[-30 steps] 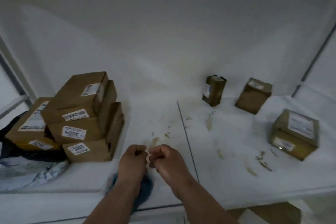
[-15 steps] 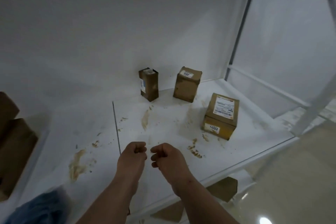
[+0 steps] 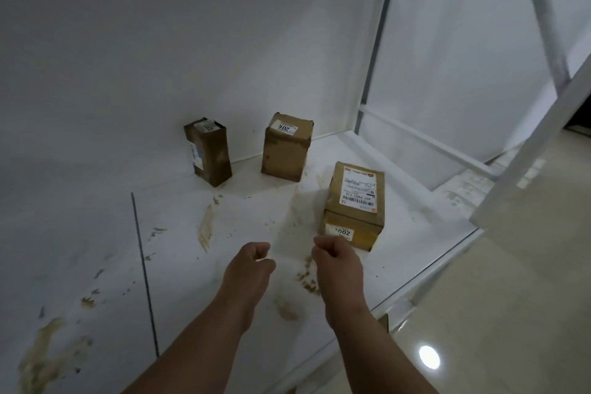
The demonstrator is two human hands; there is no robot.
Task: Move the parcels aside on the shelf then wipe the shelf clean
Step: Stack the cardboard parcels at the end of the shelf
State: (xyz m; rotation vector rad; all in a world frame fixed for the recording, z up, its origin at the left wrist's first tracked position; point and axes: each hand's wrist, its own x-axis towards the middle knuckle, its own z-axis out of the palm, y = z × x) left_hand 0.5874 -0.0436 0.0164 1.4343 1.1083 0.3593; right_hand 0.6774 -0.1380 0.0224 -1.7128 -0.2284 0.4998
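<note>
Shelf (image 3: 399,227): white, soiled with brown smears and specks across its top; a dark seam runs front to back on the left.
Parcel one (image 3: 209,153): narrow brown box, upright, at the back wall, label on top.
Parcel two (image 3: 286,147): brown box, upright, just right of parcel one, apart from it, numbered label on top.
Parcel three (image 3: 355,205): larger brown box, nearer the front, shipping label on top.
Left hand (image 3: 251,269): above the shelf, fingers curled in, holding nothing.
Right hand (image 3: 339,262): just before parcel three, fingers curled in, empty; contact cannot be told.
</note>
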